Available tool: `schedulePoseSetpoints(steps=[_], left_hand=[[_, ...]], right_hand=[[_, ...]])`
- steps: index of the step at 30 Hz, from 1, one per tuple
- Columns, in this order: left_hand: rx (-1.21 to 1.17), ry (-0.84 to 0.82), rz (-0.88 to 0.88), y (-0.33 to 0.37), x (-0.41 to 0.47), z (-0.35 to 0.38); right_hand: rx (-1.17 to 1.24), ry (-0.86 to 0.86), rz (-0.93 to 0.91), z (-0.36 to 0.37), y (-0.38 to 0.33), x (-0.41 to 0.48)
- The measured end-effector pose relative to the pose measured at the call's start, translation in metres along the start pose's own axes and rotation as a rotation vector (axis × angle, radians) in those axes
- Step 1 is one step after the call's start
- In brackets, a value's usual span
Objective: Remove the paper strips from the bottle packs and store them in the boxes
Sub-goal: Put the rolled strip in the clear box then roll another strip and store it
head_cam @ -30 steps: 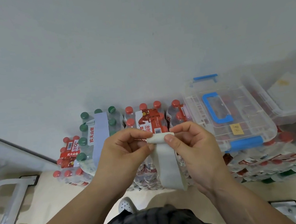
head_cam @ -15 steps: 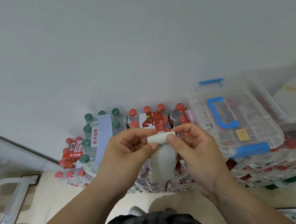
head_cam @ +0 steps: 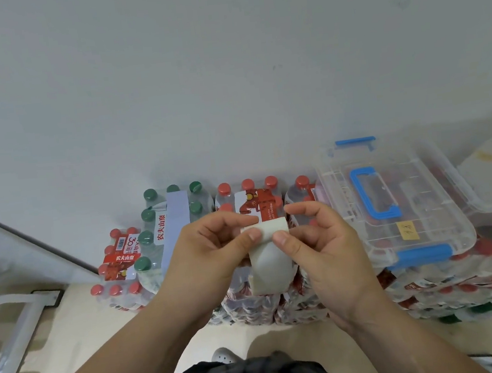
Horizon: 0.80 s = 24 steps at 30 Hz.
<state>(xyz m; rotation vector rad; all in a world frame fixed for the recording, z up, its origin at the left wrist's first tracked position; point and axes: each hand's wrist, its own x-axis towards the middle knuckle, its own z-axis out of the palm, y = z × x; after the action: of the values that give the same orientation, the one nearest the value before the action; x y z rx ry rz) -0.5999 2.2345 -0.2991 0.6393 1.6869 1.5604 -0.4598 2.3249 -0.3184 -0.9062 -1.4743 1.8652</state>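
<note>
Paper strip half-rolled, held mid-air just in front of the red-cap bottle pack. My left hand & right hand both pinch its top. Grip slips, roll springs loose; clear storage box to the pack's right has lid shut.

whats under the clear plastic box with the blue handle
The clear plastic box with blue handle sits on stacked shrink-wrapped packs of red-capped bottles. The packs directly beneath show only blurred through it.
</note>
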Motion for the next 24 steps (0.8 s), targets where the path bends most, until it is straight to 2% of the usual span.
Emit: schedulePoseSetpoints(steps=[9, 16, 24], left_hand=[[-0.005, 0.085, 0.077, 0.0025, -0.0007, 0.0041], [0.0, 0.099, 0.095, 0.0041, -0.0042, 0.0078], [0.023, 0.077, 0.097, 0.0062, -0.005, 0.0063]], right_hand=[[-0.014, -0.007, -0.015, -0.003, 0.0001, -0.0006], [-0.083, 0.062, 0.051, -0.0045, 0.0009, -0.0008], [-0.117, 0.034, 0.038, -0.0038, 0.0016, 0.0018]])
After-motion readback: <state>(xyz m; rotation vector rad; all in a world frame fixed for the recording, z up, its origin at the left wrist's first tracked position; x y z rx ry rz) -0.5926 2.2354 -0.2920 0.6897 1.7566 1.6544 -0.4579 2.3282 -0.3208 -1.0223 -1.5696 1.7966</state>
